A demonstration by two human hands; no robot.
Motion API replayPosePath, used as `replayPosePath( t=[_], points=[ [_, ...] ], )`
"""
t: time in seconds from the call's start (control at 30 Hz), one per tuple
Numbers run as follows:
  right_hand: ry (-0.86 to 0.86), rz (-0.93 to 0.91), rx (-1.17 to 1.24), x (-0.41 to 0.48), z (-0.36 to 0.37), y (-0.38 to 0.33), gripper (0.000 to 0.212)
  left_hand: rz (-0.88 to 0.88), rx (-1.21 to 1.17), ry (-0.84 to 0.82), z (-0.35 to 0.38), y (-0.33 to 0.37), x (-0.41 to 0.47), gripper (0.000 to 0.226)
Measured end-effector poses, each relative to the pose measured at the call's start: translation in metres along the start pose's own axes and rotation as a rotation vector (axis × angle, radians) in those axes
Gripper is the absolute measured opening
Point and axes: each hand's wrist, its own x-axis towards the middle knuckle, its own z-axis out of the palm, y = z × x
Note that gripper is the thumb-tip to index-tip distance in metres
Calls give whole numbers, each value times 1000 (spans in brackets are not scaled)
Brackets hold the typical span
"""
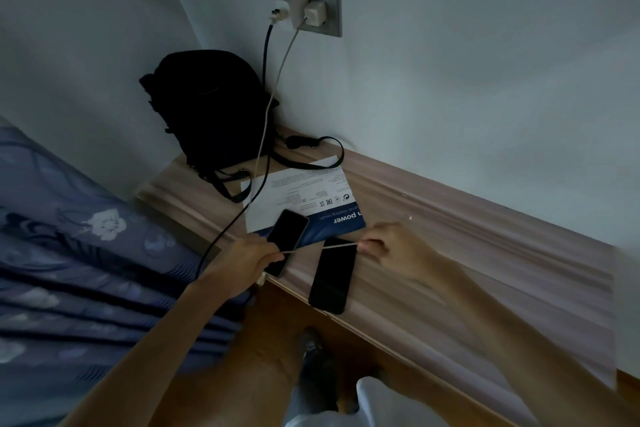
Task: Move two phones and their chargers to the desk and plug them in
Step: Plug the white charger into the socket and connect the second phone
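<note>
Two dark phones lie face up on the wooden desk [450,253]. The left phone [289,230] rests partly on a blue and white packet; the right phone [334,276] lies near the desk's front edge. Two white chargers [301,9] sit in the wall socket. A white cable [273,94] and a black cable [266,55] hang down from them. My left hand [249,258] and my right hand [388,243] pinch a stretch of the white cable, pulled taut between them above the phones.
A black backpack [207,107] stands at the desk's left end against the wall, its straps trailing over the packet [311,198]. A bed with a blue flowered cover [69,253] borders the desk on the left. My legs are below the desk edge.
</note>
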Motion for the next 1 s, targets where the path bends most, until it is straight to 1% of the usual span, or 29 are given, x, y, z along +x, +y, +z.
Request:
replayPosePath(
  t=[0.07, 0.13, 0.2, 0.23, 0.27, 0.33, 0.37, 0.4, 0.47, 0.5, 0.53, 0.63, 0.7, 0.77, 0.8, 0.83, 0.87, 0.93, 0.97, 1.0],
  points=[
    [-6, 31, -27, -7, -1, 10, 15, -109, 27, -38, 4, -14, -13, 22],
    [-31, 36, -42, -10, 0, 14, 15, -193, 24, -50, 8, -23, -21, 23],
    [-39, 21, -22, -7, 3, 12, 15, -212, 8, -67, 11, -18, -19, 24],
    [-46, 9, -10, -5, 6, 10, 15, -214, -4, -82, 14, -11, -15, 29],
    [-59, -4, 0, -1, 9, 6, 17, -216, -40, -109, 17, -2, -9, 37],
    [-81, -32, 17, 6, 17, -2, 19, -222, -184, -190, 26, 24, 5, 48],
    [-84, -47, 21, 9, 21, -7, 20, -210, -266, -218, 31, 38, 13, 48],
    [-84, -66, 23, 12, 25, -11, 19, -178, -321, -208, 36, 51, 21, 43],
    [-83, -94, 19, 16, 28, -15, 18, -117, -342, -101, 42, 65, 33, 29],
    [-80, -93, 27, 16, 28, -15, 16, -111, -333, -66, 42, 66, 35, 25],
    [-73, -83, 45, 14, 26, -11, 14, -122, -324, -65, 42, 64, 35, 23],
    [-68, -23, 48, 4, 19, 8, 13, -183, -269, -134, 45, 49, 23, 20],
    [-73, 31, 45, -9, 21, 23, 15, -220, -176, -189, 53, 35, 10, 22],
    [-61, 86, 73, -23, 28, 36, 16, -247, -35, -330, 62, 25, 3, 25],
    [-57, 120, 91, -30, 33, 41, 16, -274, -1, -406, 67, 21, 1, 28],
    [-53, 157, 113, -37, 39, 45, 15, -297, 33, -455, 73, 20, -1, 31],
    [-46, 198, 151, -43, 45, 49, 15, -319, 84, -466, 78, 20, -3, 32],
    [-27, 318, 319, -53, 54, 51, 13, -374, 128, -464, 86, 23, -9, 32],
    [-15, 388, 446, -57, 57, 49, 11, -404, 68, -465, 91, 23, -11, 31],
    [1, 450, 587, -60, 59, 43, 10, -446, -45, -454, 97, 25, -13, 27]
  ],
)
